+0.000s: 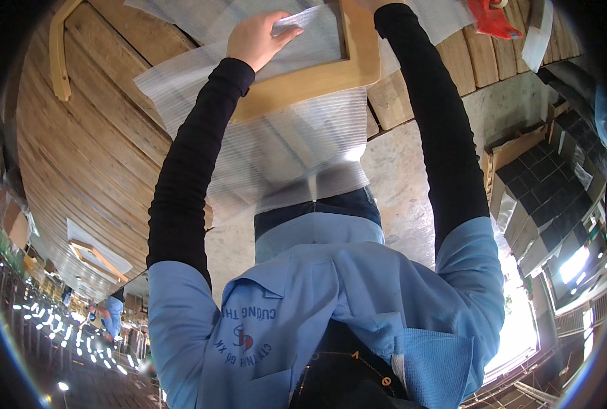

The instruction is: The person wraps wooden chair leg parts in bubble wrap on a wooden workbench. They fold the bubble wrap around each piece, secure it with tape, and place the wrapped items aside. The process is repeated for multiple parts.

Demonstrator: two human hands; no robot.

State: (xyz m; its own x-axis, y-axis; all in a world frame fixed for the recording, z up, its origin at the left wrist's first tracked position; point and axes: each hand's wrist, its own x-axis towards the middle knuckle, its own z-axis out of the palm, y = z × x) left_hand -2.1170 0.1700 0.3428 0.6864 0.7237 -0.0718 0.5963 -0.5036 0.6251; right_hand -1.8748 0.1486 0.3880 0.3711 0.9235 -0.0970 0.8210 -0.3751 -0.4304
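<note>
A light wooden frame (308, 83) with rounded corners lies on a thin white translucent foam sheet (296, 140), which hangs over the table's near edge. My left hand (259, 42) is at the frame's left side, thumb and fingers pinched on a raised flap of the foam sheet. At the top edge of the view, my right hand (380, 3) is at the frame's right side. Only a sliver of it shows beyond the black sleeve, and its fingers are out of view.
Underneath is a table of wooden slats (105, 136). A curved wooden piece (59, 58) lies at far left, and a red object (489, 17), possibly a tape dispenser, at far right. Another frame (99, 259) rests farther along the table, near a person in blue (112, 317).
</note>
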